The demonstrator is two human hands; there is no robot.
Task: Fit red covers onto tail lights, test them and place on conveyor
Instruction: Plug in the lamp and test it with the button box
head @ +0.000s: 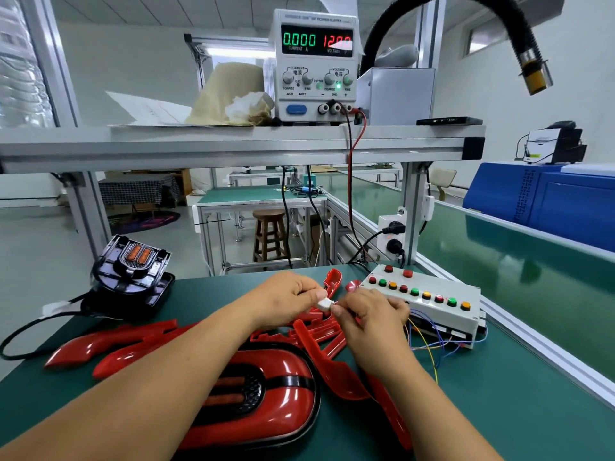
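A tail light with its red cover fitted (266,394) lies on the green mat in front of me, partly under my left forearm. My left hand (286,297) pinches a small white connector (324,303) above a heap of loose red covers (319,331). My right hand (369,311) pinches the mating plug end right against that connector. Two long red covers (109,344) lie at the left. A stack of bare black tail lights (133,271) with orange lamps stands at the far left.
A white test box (429,301) with coloured buttons and loose wires sits at the right. The green conveyor (515,261) runs beyond the aluminium rail. A power supply (316,64) reading 0.000 A stands on the overhead shelf, red and black leads hanging down.
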